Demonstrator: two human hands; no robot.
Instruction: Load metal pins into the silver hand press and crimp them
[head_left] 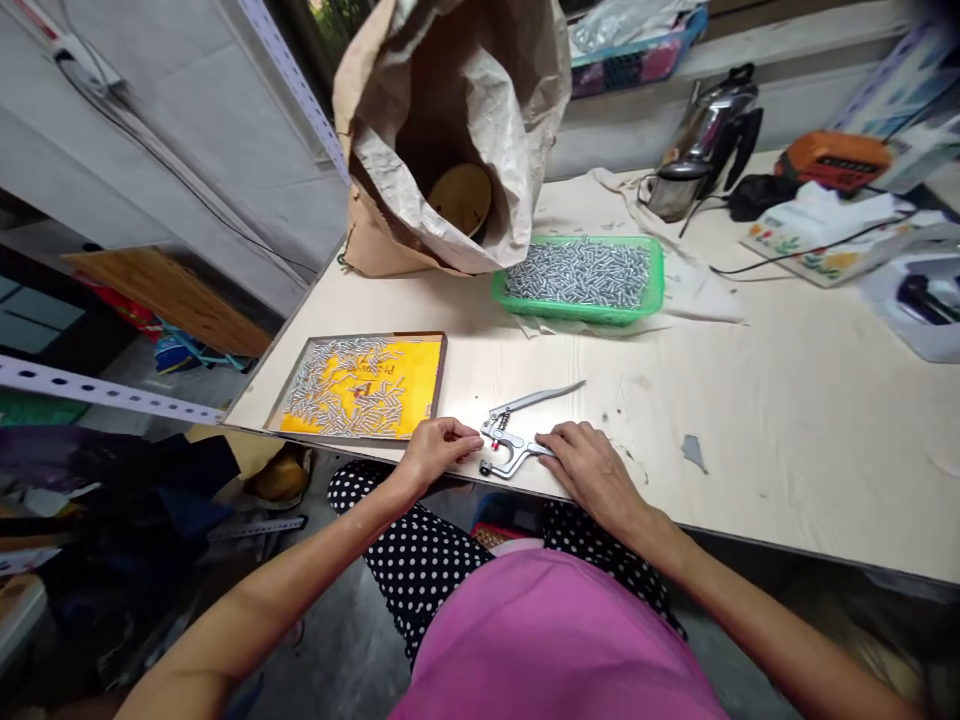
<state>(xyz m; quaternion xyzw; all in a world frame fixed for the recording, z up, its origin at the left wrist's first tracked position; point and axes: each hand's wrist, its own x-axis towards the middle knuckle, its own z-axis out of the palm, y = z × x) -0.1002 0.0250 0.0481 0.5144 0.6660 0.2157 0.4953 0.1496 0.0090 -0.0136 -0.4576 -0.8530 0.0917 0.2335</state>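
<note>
A pair of silver snap-fastener-type pliers [517,442] lies at the table's front edge, its jaws towards the left and its upper handle raised wide. My right hand [589,462] is closed round the lower handle. My left hand [439,452] is pinched at the jaws, beside a small red part; whatever is between its fingertips is too small to make out. Just left of that hand is a shallow tray [441,375] with a yellow bottom and many small silver metal pins. Behind the pliers, a green plastic basket [654,282] is full of similar pins.
A large open paper sack [390,235] stands at the back left with a round brown thing inside. At the back right are a steel kettle [712,125], a metal cup [670,190], an orange device [836,158] and a cable. A grey scrap [694,452] lies right of my hand.
</note>
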